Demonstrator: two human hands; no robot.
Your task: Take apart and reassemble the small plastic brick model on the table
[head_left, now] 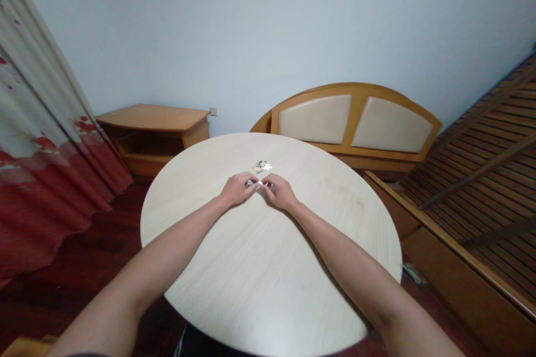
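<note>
Over the round pale table [251,268], my left hand [238,188] and my right hand [280,192] meet fingertip to fingertip. Between them is a small white piece [260,183], pinched from both sides; its kind is too small to make out. A bluish-grey bit [250,182] shows at the fingers of my left hand, partly covered by them. Just beyond the hands lies a little pile of small pieces [262,165] in white, dark, grey and yellowish tones. Both hands are closed, with thumbs and forefingers pressed together.
Behind the table stand a wooden cabinet [159,117] at the left and a wooden headboard [355,117] with cream panels. A slatted wooden bed base [481,178] leans at the right, beside a long side board [452,245]. A red and white curtain [54,150] hangs at the left.
</note>
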